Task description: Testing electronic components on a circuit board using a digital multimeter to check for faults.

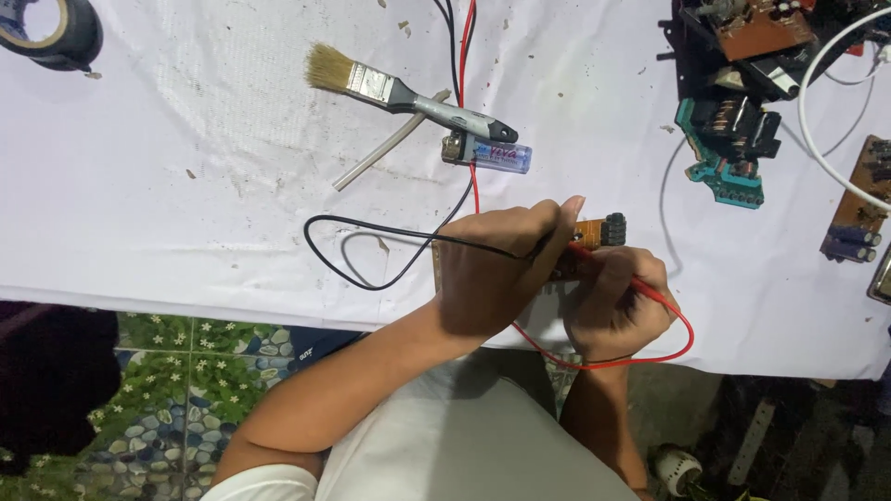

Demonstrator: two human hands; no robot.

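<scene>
Here, both hands are bunched together at the near edge of the white cloth-covered table (186,186), working over a small brown circuit board (594,232) with a black component at its far end. The left hand (492,269) is curled closed around the black probe lead (371,230), its fingers pressed down onto the board, and the thin black wire loops away to the left across the cloth. The right hand (613,301) sits just beside it, fingers wrapped tight on the red probe (640,288) — its tip angled in at the board's near side, its red wire (650,357) sweeping round below the wrist. The board lies between the two hands, partly hidden under them, so how it rests cannot be told. Further up the cloth lies a flat paintbrush with pale bristles and a grey-black handle (399,93), crossing a thin white stick (385,148), and just beside them a cylindrical blue-and-silver battery cell (497,153). A roll of black tape (56,32) sits in the far left corner — and off to the right, well apart, a green and black electronic assembly (729,148) among other loose boards.
</scene>
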